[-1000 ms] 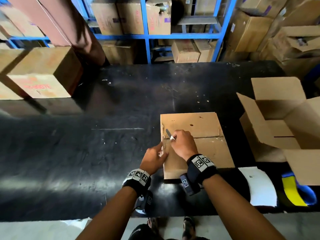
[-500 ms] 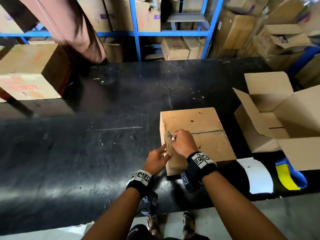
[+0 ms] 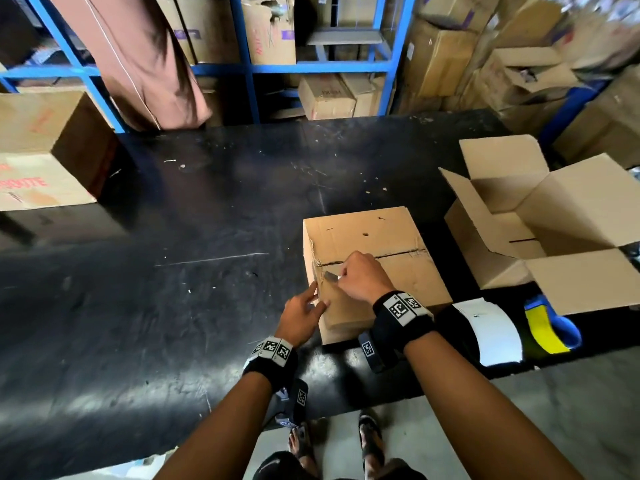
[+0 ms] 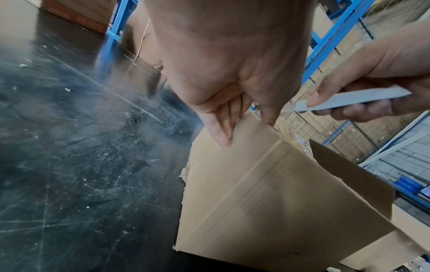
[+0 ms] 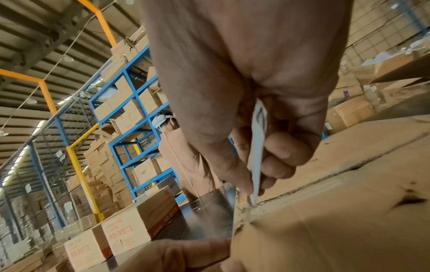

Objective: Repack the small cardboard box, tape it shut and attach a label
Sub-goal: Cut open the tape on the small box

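Observation:
The small cardboard box [image 3: 375,237] stands closed on the black table [image 3: 173,306], right of centre and near me. My right hand [image 3: 360,277] grips a slim grey cutter [image 3: 331,276]. In the right wrist view the cutter [image 5: 256,162] has its tip at the left end of the top seam of the box [image 5: 337,220]. My left hand [image 3: 304,313] presses straight fingers [image 4: 221,132] against the left side of the box [image 4: 267,193], with the thumb at the top edge. The box's inside is hidden.
An open cardboard box [image 3: 485,251] stands at the right. A curled white label sheet [image 3: 491,330] and a blue-and-yellow object [image 3: 547,327] lie at the front edge. A closed printed box [image 3: 45,150] sits far left. A person in brown [image 3: 138,57] stands behind the table, before blue shelving [image 3: 249,67].
The cutter's tip has moved from the top seam's left end down towards the box's left edge. My left hand's fingers have straightened against the box's side. The head view shifted slightly.

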Action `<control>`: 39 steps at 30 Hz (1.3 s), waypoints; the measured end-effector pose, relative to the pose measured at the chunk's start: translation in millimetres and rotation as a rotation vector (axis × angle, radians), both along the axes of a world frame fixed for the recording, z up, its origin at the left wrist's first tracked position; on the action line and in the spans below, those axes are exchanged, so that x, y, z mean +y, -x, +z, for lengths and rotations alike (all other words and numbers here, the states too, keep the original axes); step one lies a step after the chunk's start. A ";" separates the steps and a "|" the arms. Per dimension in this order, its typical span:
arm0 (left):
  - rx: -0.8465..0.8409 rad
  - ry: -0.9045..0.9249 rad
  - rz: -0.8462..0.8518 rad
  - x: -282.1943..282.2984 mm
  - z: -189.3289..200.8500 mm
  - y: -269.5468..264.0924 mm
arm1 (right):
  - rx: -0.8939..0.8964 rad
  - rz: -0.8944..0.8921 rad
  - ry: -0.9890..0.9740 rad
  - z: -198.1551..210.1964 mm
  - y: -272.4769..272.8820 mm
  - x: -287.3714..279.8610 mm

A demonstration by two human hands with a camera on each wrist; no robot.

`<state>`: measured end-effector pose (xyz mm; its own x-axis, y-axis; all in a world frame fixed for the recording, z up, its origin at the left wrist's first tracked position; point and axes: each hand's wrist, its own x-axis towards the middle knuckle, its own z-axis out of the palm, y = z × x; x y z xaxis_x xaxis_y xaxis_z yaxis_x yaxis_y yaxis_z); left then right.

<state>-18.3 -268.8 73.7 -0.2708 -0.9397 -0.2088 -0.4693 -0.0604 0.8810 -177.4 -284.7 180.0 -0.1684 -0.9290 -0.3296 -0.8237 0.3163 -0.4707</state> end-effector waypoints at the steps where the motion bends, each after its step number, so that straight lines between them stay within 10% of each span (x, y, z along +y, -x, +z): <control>1: -0.008 -0.013 0.000 -0.7 -1.1 -1.4 | -0.005 -0.004 -0.002 0.3 3.7 1.4; 20: -0.706 0.460 -0.166 30.0 2.0 100.3 | -0.131 -0.508 0.148 -81.9 254.8 102.2; 29: -0.814 0.433 -0.166 29.1 -0.5 99.7 | -0.175 -0.380 -0.098 -180.3 250.8 118.2; 39: -0.734 0.383 -0.147 25.5 2.5 97.0 | -0.118 -0.264 -0.125 -174.8 248.6 109.5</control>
<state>-115.3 -243.2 76.2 -0.3160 -0.9472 -0.0537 -0.9110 0.2871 0.2960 -426.0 -175.2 5.2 -0.3520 -0.8094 -0.4701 -0.6475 0.5732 -0.5022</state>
